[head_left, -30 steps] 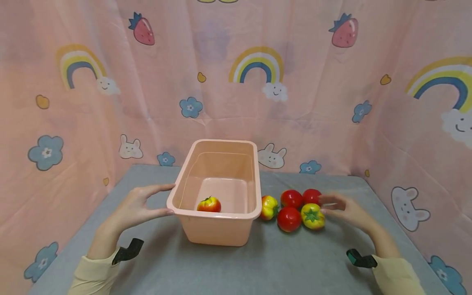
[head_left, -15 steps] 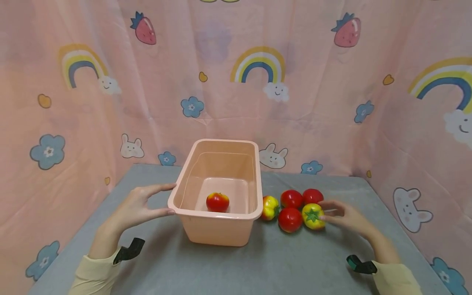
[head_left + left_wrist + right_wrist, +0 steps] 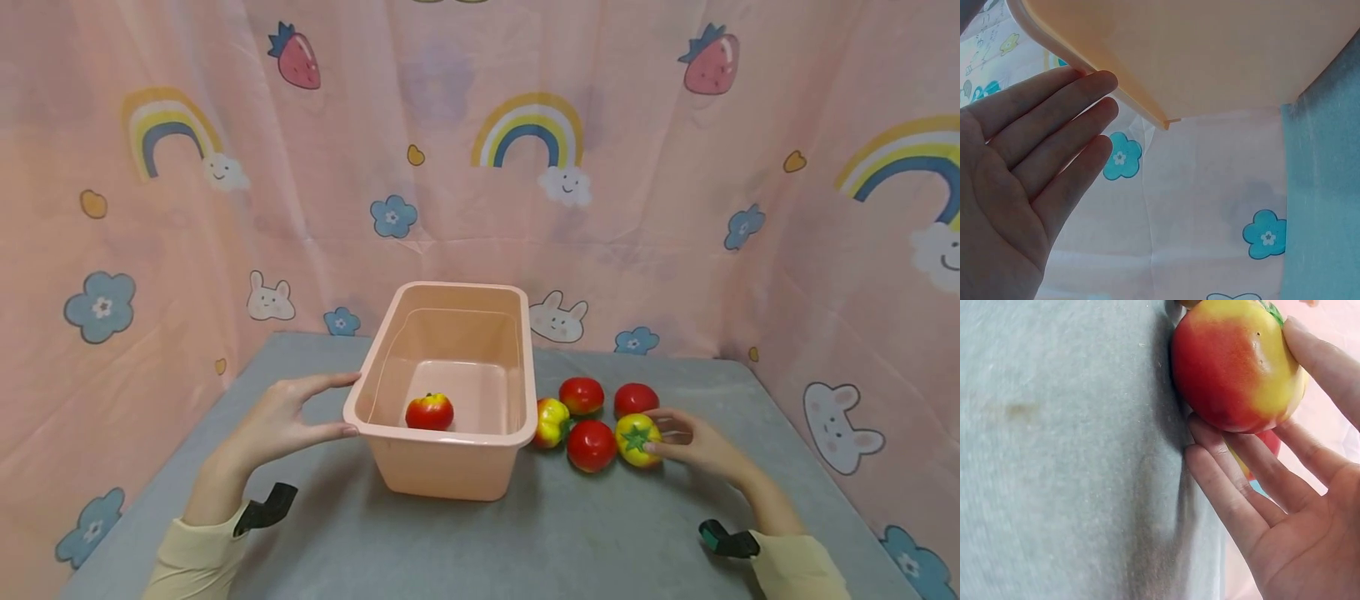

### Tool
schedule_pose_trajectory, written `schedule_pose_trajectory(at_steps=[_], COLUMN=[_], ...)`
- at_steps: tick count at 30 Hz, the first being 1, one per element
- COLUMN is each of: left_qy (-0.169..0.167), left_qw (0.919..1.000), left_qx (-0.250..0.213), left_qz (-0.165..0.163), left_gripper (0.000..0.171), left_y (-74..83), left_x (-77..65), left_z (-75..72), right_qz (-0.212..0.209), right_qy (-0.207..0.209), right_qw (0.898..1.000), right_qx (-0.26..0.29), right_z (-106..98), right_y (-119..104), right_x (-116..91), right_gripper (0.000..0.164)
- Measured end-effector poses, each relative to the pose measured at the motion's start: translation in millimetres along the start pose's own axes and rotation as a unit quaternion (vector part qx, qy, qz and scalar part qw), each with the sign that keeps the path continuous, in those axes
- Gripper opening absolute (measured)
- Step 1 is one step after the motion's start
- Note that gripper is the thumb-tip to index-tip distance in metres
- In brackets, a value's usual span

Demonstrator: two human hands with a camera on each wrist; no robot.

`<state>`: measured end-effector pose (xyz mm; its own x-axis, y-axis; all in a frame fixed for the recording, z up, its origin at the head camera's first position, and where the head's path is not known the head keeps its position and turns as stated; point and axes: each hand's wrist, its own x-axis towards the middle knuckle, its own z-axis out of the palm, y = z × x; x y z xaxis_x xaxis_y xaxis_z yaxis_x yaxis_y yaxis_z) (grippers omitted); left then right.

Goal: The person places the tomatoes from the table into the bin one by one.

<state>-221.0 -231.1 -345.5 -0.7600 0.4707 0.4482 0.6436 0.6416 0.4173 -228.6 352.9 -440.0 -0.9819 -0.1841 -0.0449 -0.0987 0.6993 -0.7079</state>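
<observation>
My left hand [image 3: 281,425] is at the left rim of a pink plastic bin [image 3: 442,467], fingertips and thumb touching it. In the left wrist view its fingers [image 3: 1066,119] lie straight against the rim. One red-and-yellow tomato [image 3: 430,412] lies inside the bin. My right hand [image 3: 697,446] holds a yellow tomato with a green star-shaped top [image 3: 636,440] between thumb and fingers. In the right wrist view this tomato [image 3: 1235,369] shows a red side, with the thumb near its leafy top and fingers beneath.
Beside the bin's right wall sits a yellow-and-red ribbed tomato [image 3: 552,422]. Red tomatoes lie close by, one in front [image 3: 592,446], one behind [image 3: 581,396] and one at the back right [image 3: 636,400]. A grey cloth covers the table [image 3: 600,533]; a patterned pink curtain [image 3: 465,225] hangs around it.
My right hand has moved in around the yellow tomato. The red tomato at the back has rolled left, toward the bin. Inside the bin, the tomato has rolled and turned. The left hand stays put.
</observation>
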Motion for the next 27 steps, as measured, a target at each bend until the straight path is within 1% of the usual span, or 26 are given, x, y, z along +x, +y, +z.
schedule_pose_trajectory(at_steps=[4,15,19,27], left_qy=[0.002,0.005,0.004,0.002], left_qw=[1.0,1.0,1.0,1.0], left_qx=[0.002,0.002,0.001,-0.004], left_qz=[0.002,0.003,0.005,-0.001], left_gripper=[0.062,0.061,0.061,0.061], left_y=[-0.7,-1.1,-1.0,-1.8], left_x=[0.2,1.4,2.0,1.0], left_z=[0.1,0.1,0.1,0.2], right_qz=[-0.004,0.023,0.02,0.017], right_qy=[-0.003,-0.014,-0.015,-0.013], right_qw=[1.0,1.0,1.0,1.0], right_qx=[0.01,0.008,0.002,-0.005], right_z=[-0.4,-1.3,-1.8,-1.0], right_y=[-1.3,-1.5,-3.3,-6.2], right_x=[-0.8,1.9,1.2,0.0], right_gripper=[0.061,0.064,0.064,0.064])
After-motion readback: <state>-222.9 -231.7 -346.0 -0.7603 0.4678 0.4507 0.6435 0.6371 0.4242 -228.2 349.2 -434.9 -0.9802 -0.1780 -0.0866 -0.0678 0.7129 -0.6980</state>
